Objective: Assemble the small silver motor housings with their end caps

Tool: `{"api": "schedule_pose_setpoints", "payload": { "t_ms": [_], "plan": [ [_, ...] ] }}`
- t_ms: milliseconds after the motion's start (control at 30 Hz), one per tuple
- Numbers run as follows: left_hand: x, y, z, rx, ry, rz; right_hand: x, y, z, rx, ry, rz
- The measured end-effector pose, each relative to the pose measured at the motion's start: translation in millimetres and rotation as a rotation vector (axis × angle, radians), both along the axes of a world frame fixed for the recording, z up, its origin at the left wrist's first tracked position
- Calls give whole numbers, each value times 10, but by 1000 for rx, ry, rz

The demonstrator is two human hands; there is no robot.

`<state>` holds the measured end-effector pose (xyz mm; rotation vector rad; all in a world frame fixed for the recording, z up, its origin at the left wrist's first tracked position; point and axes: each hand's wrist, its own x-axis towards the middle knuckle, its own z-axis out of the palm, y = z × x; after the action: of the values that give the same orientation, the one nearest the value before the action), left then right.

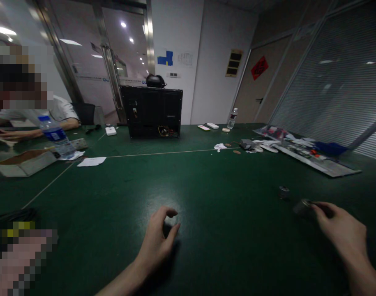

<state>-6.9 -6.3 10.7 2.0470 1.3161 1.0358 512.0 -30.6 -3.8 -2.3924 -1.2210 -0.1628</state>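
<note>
My left hand (158,240) rests on the green table (188,181) near the front middle, fingers curled with thumb and forefinger forming a pinch; what lies between them is too dark to name. My right hand (338,230) reaches in from the lower right, its fingertips closed on a small dark round metal part (302,206). A second small round metal part (283,191) stands on the table just beyond it, untouched.
A black box-shaped machine (151,111) stands at the far middle. Papers and a long flat panel (311,158) lie at the right. A water bottle (56,137), a cardboard box (24,162) and a seated person's arm (27,131) are at the left.
</note>
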Motion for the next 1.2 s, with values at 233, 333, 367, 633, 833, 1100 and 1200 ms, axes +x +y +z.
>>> {"api": "schedule_pose_setpoints", "payload": {
  "t_ms": [233,333,367,633,833,1100,1200],
  "plan": [
    [1,1,18,-2,10,0,18,51,20,30,9,-3],
    [5,3,33,4,7,-4,-4,78,75,22,56,-33],
    [6,4,37,7,7,-3,-16,81,95,24,69,-29],
    [1,7,44,-7,19,-12,113,125,177,-117,107,7],
    [2,3,33,-62,33,-4,340,232,60,-194,52,-30],
    [15,-7,38,-91,30,-16,307,206,-18,-174,-22,-17],
    [2,-18,31,-106,31,-23,317,218,-3,-213,39,-41]
  ]
}}
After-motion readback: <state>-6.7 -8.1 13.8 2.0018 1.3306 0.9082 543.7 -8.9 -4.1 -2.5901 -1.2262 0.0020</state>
